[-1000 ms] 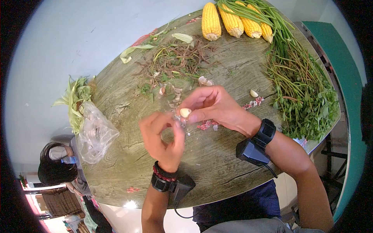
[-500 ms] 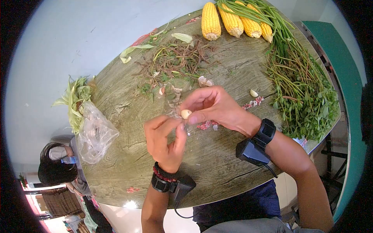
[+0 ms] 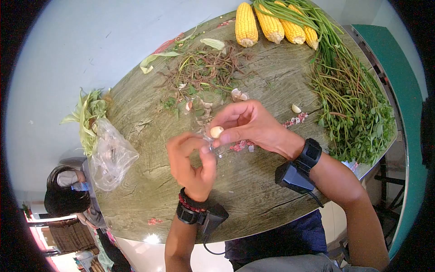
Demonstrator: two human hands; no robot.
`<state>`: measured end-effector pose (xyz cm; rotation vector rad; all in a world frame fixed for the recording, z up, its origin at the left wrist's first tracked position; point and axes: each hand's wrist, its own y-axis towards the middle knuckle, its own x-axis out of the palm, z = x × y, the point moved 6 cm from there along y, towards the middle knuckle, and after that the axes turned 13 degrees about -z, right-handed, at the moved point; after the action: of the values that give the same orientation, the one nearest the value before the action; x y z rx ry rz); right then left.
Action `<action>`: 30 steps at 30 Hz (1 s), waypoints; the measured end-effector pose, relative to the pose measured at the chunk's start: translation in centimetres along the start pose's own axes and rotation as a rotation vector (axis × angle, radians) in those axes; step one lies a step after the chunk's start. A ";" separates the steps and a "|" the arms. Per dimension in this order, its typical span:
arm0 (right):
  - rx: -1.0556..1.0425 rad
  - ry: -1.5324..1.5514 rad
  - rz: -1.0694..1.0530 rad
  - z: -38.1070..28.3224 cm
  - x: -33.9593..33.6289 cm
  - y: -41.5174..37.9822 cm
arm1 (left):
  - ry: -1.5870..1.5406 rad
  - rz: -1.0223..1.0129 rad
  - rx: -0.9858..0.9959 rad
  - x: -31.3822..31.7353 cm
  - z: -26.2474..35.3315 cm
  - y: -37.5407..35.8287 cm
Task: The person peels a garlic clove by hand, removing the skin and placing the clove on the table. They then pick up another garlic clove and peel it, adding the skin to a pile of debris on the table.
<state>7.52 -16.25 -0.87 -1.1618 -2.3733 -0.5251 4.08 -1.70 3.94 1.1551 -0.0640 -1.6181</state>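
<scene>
A pale peeled-looking garlic clove [image 3: 216,132] is pinched between the thumb and fingers of my right hand [image 3: 249,124]. Close by on its left is my left hand [image 3: 192,161], with thumb and forefinger drawn near each other beside the clove. Its fingertips are slightly smeared, and whatever thin scrap may be between them cannot be made out. Papery garlic skins [image 3: 204,106] lie on the table just beyond my hands. Another bare clove [image 3: 296,108] rests by itself to the right of my right hand.
Corn cobs [image 3: 246,25] and a long heap of green stems and leaves [image 3: 349,99] line the far and right sides of the wooden table [image 3: 253,195]. Brown plant trimmings [image 3: 213,68] lie beyond my hands. A clear plastic bag [image 3: 111,154] sits left; a person [image 3: 68,190] is past that edge.
My left thumb and fingers have shifted slightly left, away from the clove. My right hand stays nearly still, and more of the clove's pale surface faces the camera.
</scene>
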 end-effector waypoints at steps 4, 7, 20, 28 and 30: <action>0.008 0.046 -0.018 -0.3 0.2 0.0 | -0.093 0.031 -0.069 0.2 -0.2 0.0; -0.030 0.042 -0.031 -0.1 0.1 0.1 | 0.018 0.034 -0.047 0.1 0.5 0.4; -0.003 -0.073 0.015 -0.4 0.1 -0.1 | 0.075 0.067 0.058 0.0 0.9 0.5; 0.079 -0.086 0.040 -0.3 0.1 -0.4 | 0.063 0.055 -0.024 0.0 0.6 0.3; 0.052 -0.082 0.029 -0.3 0.1 -0.3 | 0.087 0.055 -0.005 0.0 0.8 0.4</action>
<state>7.30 -16.49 -0.62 -1.2152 -2.4202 -0.4111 3.84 -2.27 4.62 1.2091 -0.0350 -1.5174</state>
